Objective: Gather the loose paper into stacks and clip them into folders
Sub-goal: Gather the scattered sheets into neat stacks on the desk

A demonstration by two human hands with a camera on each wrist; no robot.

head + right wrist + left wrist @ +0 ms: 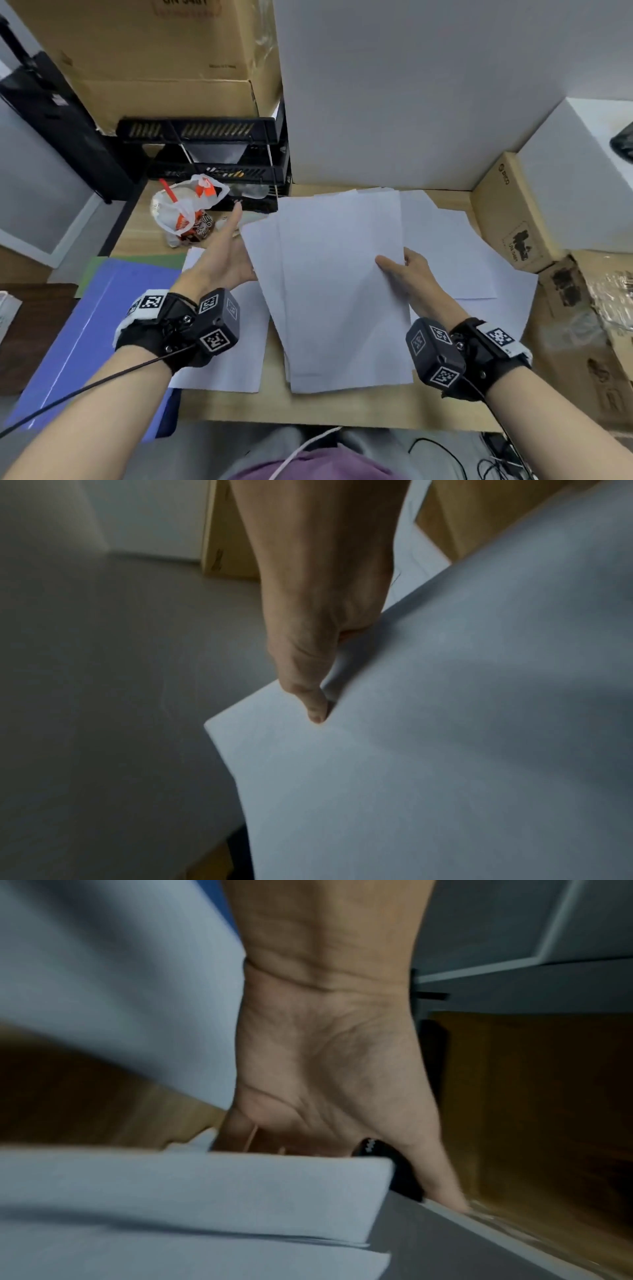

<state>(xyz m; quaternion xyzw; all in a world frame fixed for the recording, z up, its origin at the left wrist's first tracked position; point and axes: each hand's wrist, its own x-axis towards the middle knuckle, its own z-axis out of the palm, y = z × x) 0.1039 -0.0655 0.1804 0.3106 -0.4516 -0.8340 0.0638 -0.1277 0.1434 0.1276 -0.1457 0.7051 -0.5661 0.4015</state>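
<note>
Held over the worktop's (329, 411) middle, the thin, floppy paper stack (339, 291) is pinched at its right edge by the right hand (409, 274) and steadied at its left edge by the flat, straight-fingered left hand (226, 253); it probably needs both edges supported.

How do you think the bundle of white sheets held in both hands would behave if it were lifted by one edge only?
The bundle of white sheets would probably droop: it already bows between the left hand and right hand. The sheets look likely to slide apart, since their edges are fanned unevenly at the top. It seems light, as the right hand's thumb pinches it near one edge.
</note>
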